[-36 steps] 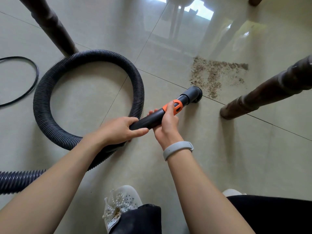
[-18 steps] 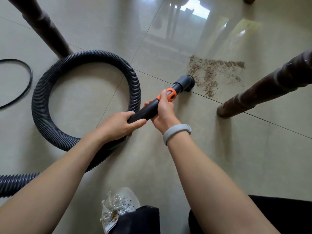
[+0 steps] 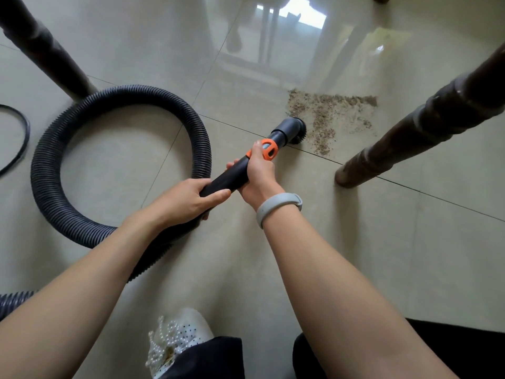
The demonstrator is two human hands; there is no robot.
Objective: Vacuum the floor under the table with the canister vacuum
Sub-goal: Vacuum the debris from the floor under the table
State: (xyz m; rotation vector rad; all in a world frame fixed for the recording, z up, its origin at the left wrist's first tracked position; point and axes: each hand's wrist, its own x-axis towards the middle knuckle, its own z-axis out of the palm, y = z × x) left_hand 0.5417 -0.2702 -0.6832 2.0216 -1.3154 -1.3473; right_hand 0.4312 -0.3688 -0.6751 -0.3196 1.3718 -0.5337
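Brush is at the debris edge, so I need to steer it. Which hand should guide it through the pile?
Right hand: it grips the wand nearest the brush, beside the debris. The left hand holds farther back.

Glossy beige tiled floor (image 3: 382, 255), window glare, two dark turned table legs (image 3: 426, 121).

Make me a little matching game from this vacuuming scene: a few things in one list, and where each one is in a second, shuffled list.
Things:
1. brush nozzle
2. hose
3. right hand
4. wristband

Places:
A. curled in a loop on the floor tiles
B. on the right wrist
C. at the near edge of the crumb pile
D. gripping the black wand just behind the orange collar

Pairs: 1-C, 2-A, 3-D, 4-B
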